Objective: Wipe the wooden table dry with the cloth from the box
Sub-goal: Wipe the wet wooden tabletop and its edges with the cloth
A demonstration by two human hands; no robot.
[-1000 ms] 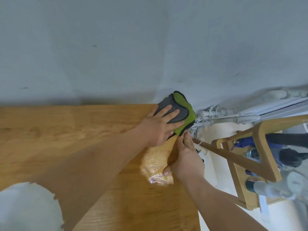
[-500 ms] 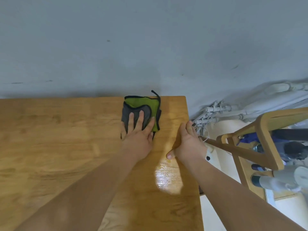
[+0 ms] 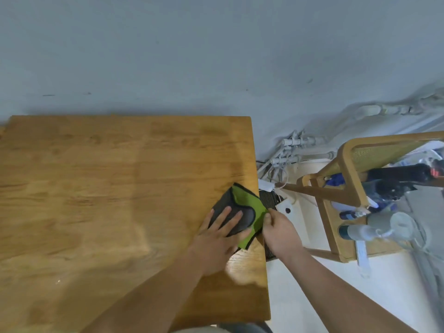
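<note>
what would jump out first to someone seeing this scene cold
The green and grey cloth at the right edge of the wooden table, pressed flat by the left hand while the right hand pinches its green side. To the right, a wooden rack stands on the floor.

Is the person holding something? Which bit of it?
Yes, the green and grey cloth. The left hand presses flat on its grey part, on the wooden table. The right hand pinches its green edge at the table's side.
</note>
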